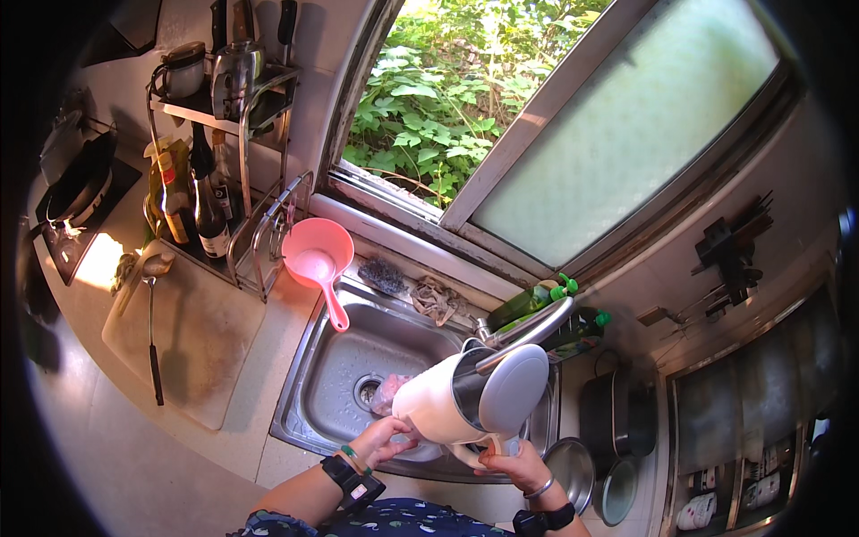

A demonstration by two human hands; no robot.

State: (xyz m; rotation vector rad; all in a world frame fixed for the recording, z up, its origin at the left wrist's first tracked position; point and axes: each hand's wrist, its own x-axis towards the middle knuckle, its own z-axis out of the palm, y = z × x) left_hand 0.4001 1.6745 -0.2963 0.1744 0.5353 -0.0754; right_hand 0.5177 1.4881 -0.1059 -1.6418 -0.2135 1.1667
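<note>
Over the steel sink [309,394] below the window, the right hand [514,465] grips a white electric kettle's [447,407] handle; the left hand [385,440] cups its base.

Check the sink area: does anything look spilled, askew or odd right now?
Nothing is spilled or damaged. The white kettle is tipped over the sink with its lid open, held by the left hand and right hand.

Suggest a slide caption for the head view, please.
Both hands tilt a white electric kettle, lid open, over a steel sink.
</note>
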